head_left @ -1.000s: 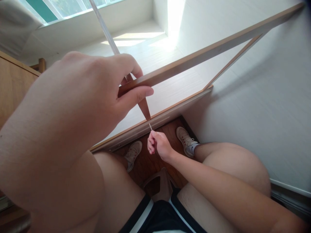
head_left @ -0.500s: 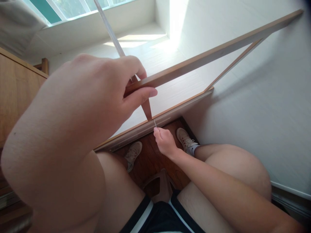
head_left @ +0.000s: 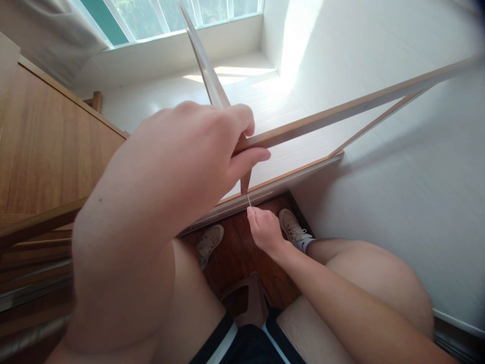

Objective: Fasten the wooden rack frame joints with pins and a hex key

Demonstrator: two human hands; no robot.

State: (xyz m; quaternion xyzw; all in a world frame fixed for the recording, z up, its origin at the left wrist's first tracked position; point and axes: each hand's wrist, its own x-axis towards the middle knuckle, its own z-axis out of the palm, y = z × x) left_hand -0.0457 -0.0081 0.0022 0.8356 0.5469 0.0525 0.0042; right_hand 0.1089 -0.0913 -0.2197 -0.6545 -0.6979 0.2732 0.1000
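Observation:
My left hand [head_left: 193, 146] is closed around the near corner of a wooden frame [head_left: 341, 108], where its long bars meet. The thumb lies below the bar and the fingers curl over the top. A short tapered wooden end [head_left: 246, 183] points down beneath this hand. Just under that end, my right hand [head_left: 264, 227] pinches a thin metal rod [head_left: 249, 200] between thumb and finger. The rod's upper tip meets the lower end of the wood or lies right by it; its exact kind is too small to tell.
A pale ledge [head_left: 273, 151] lies behind the frame, below a bright window [head_left: 170, 20]. On the left stands a wooden cabinet [head_left: 56, 136]; a white wall [head_left: 409, 192] rises on the right. Between my legs is a plastic stool [head_left: 253, 298] on a dark wooden floor [head_left: 238, 253].
My left hand and the frame's near corner have shifted right and slightly down in view. My right hand moved a little the same way, still pinching the rod. More of the cabinet shows.

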